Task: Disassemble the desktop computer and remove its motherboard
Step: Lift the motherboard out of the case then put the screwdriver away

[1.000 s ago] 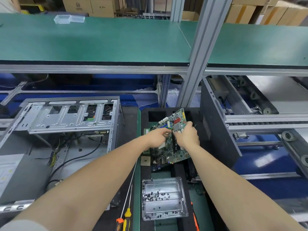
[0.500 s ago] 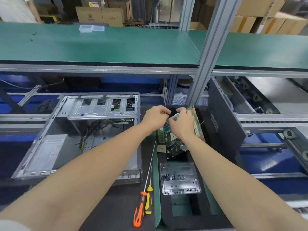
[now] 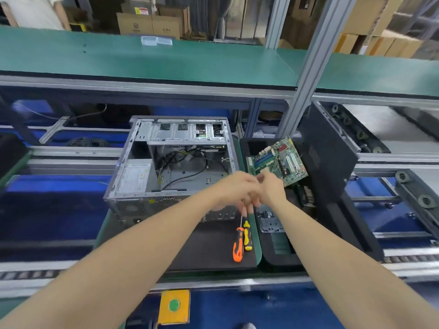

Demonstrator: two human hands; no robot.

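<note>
Yellow box with green button point(image 3: 174, 306) at bench edge, well in front of computer case point(image 3: 173, 162). Orange screwdriver point(image 3: 238, 248) and yellow screwdriver point(image 3: 247, 238) side by side, just front-right of case. Screw tray point(image 3: 270, 223) right of them. Left hand point(image 3: 235, 186) and right hand point(image 3: 273, 186) close together over case's front-right corner; blurred, cannot tell grip. Motherboard point(image 3: 282, 160) tilted, right of case, near corner behind right hand. Black side panel point(image 3: 330, 157) upright, further right.

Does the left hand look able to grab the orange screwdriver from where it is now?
Probably yes. The left hand is just beyond the orange screwdriver, whose handle lies uncovered on the black mat beside the yellow screwdriver. Blur hides whether that hand holds something.
</note>
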